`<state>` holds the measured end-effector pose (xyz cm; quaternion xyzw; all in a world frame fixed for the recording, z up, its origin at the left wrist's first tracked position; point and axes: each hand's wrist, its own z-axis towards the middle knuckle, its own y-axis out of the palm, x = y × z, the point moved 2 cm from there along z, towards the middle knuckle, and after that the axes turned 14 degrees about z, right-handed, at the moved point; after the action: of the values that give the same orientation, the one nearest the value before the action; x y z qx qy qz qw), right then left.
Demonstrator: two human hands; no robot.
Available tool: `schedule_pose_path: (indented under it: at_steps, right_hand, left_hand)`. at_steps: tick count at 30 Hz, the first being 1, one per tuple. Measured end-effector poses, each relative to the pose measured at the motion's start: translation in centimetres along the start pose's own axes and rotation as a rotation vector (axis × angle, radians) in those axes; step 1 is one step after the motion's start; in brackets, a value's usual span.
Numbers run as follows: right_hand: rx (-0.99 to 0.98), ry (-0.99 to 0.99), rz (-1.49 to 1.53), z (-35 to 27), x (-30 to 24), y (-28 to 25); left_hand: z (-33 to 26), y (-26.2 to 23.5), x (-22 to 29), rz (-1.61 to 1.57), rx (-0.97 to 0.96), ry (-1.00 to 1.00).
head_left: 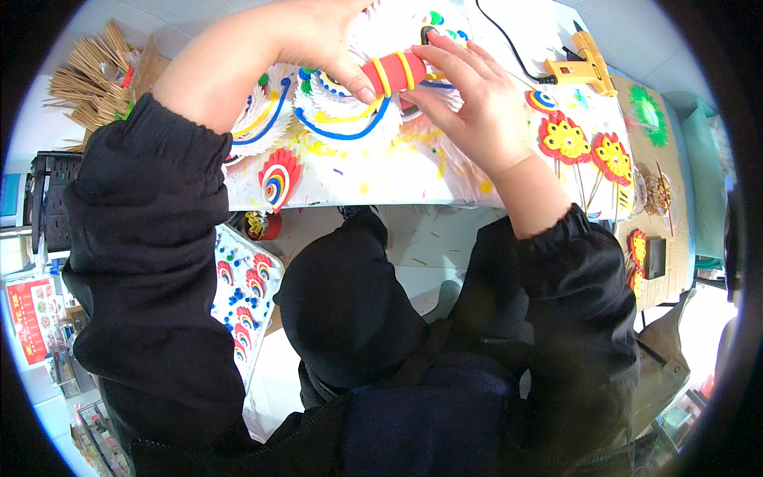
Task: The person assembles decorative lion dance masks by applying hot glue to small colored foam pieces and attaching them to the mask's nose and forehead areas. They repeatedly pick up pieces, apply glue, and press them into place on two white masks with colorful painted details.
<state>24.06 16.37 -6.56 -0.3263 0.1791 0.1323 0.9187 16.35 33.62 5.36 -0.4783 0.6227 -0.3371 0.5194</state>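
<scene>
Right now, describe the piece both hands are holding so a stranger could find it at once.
Start at the white work table, spattered with paint, and look to its far middle, over the white fan-shaped paper ornament with blue and yellow curves. There the left hand and right hand meet on a short red foam cylinder. Two yellow bands ring it, unlike the flat pieces around.
</scene>
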Motion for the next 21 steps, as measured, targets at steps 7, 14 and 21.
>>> schedule_pose_path:
  at_steps: [7, 14, 21]
  right_hand:
    - [0.044, -0.009, 0.039, -0.1, 0.1, 0.4]
    - [0.031, 0.017, 0.07, 0.0, 0.0, 0.3]
    - [0.009, 0.033, 0.05, 0.0, -0.2, 0.0]
  left_hand:
    - [-1.0, -0.2, 0.7, -0.015, 0.129, 0.016]
    - [-0.4, -0.3, 0.4, 0.026, 0.19, 0.043]
    - [0.0, 0.5, -0.1, 0.058, 0.224, 0.056]
